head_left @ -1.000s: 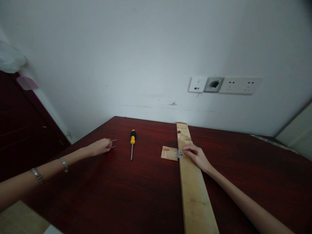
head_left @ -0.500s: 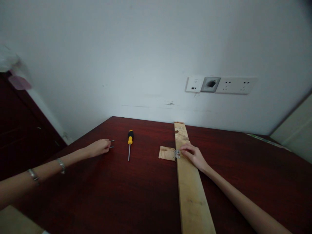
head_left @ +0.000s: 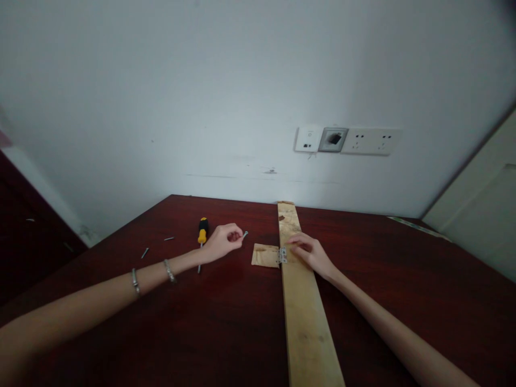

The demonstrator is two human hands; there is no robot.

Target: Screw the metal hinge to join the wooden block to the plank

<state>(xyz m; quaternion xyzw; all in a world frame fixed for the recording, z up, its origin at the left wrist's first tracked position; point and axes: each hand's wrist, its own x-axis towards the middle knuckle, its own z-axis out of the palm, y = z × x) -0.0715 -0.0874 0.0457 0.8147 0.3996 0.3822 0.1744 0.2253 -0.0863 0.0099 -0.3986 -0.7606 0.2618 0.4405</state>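
Observation:
My left hand (head_left: pixel 223 243) pinches a small silver screw (head_left: pixel 245 235) between thumb and fingertips, raised over the table just left of the wooden pieces. My right hand (head_left: pixel 312 253) rests at the long wooden plank (head_left: pixel 306 317), its bent fingers slightly apart beside a metal hinge (head_left: pixel 282 255). The hinge lies across the joint between the plank and a short wooden block (head_left: pixel 265 255) on its left. Under my left wrist, a yellow and black screwdriver (head_left: pixel 202 230) is partly hidden.
Two more screws lie on the dark red table at left, a nearer screw (head_left: pixel 145 252) and a farther screw (head_left: pixel 169 238). Behind the table (head_left: pixel 226 333) rises a white wall with a row of sockets (head_left: pixel 371 141). A thin strip (head_left: pixel 419 228) lies at the back right.
My left hand has moved right, past the screwdriver, carrying one screw toward the hinge. Two screws now show on the table where it was. My right hand stays by the hinge.

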